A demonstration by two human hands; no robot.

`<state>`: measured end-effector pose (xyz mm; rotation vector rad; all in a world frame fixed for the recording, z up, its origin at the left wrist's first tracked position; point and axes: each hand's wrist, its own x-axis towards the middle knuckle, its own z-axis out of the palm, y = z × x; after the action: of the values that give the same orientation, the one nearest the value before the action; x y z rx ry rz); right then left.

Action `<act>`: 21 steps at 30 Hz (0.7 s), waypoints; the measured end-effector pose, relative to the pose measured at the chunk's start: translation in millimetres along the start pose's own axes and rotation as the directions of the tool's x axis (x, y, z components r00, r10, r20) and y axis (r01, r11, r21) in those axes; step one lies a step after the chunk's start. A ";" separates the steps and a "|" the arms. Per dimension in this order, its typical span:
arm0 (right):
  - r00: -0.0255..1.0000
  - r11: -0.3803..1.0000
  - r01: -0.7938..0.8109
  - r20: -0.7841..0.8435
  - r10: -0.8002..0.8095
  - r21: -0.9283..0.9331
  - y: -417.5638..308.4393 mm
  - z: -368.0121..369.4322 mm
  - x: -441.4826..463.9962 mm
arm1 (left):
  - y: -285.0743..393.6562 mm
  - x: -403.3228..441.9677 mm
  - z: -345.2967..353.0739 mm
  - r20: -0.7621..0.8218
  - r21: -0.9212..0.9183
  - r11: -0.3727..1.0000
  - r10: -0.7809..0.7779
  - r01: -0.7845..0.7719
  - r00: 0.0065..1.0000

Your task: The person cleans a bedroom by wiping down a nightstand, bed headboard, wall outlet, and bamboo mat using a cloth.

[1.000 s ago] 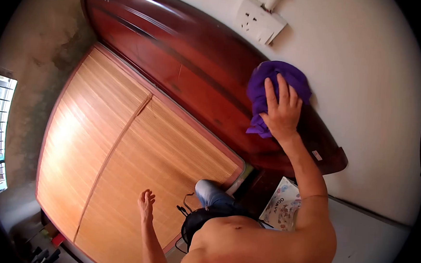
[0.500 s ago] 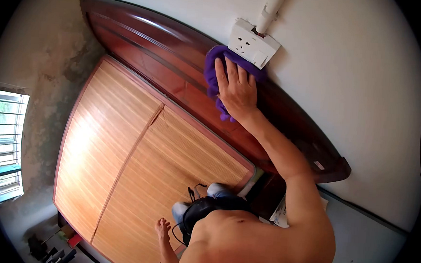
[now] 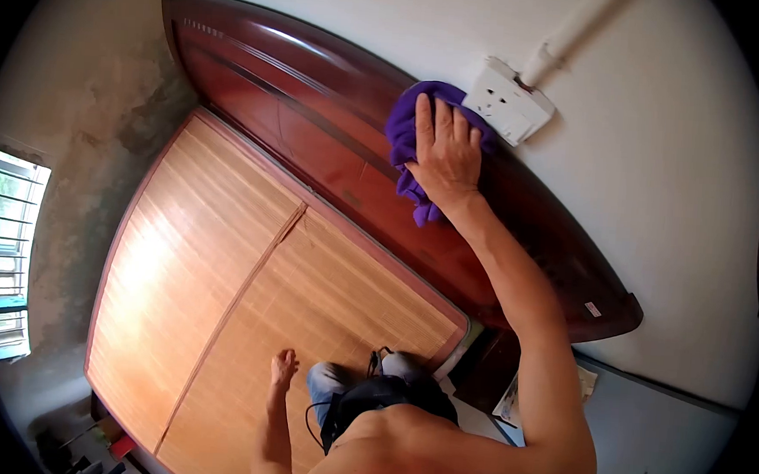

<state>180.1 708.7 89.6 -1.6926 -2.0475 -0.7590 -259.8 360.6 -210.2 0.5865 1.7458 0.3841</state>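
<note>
My right hand [image 3: 448, 159] presses a bunched purple cloth [image 3: 401, 125] against the upper part of a dark red-brown wooden headboard [image 3: 348, 176]. Its fingers lie stretched over the cloth and point toward the top edge, while a loose end of the fabric hangs below the palm. Close to the fingertips is a white wall socket [image 3: 508, 101]. Lower down, my left hand [image 3: 283, 371] hangs above the bed mat [image 3: 236, 315] with nothing in it, its fingers loosely bent and apart.
A white pipe [image 3: 574, 40] runs up the wall from the socket. At left is a barred window [image 3: 1, 249]. A grey surface [image 3: 645, 436] with papers stands right of the bed. Dark items lie at the lower left corner. My knees rest on the mat's near edge.
The view has shifted, so the headboard and socket appear further right. My right hand has slid a little along the headboard, away from the socket, with the cloth. My left hand is raised slightly.
</note>
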 end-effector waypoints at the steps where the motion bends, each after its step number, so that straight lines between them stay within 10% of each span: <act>1: 1.000 1.000 -0.010 0.029 0.010 0.000 -2.9 -1.2 3.2 | 10.6 26.1 4.9 -0.014 0.034 0.999 0.034 -0.033 0.999; 9: 0.998 0.995 0.007 0.063 -0.001 -0.097 -23.6 3.2 20.0 | 40.2 192.6 30.7 0.032 0.513 0.724 0.520 -0.461 0.853; 21: 0.989 0.972 0.124 -0.060 -0.139 -0.202 -88.0 72.7 113.3 | 83.8 278.3 -12.9 -0.372 0.589 0.797 0.410 -0.129 0.833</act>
<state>74.5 829.9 85.9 -1.6147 -2.1092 -1.0844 -306.6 589.0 -384.2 1.2644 2.2840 0.2414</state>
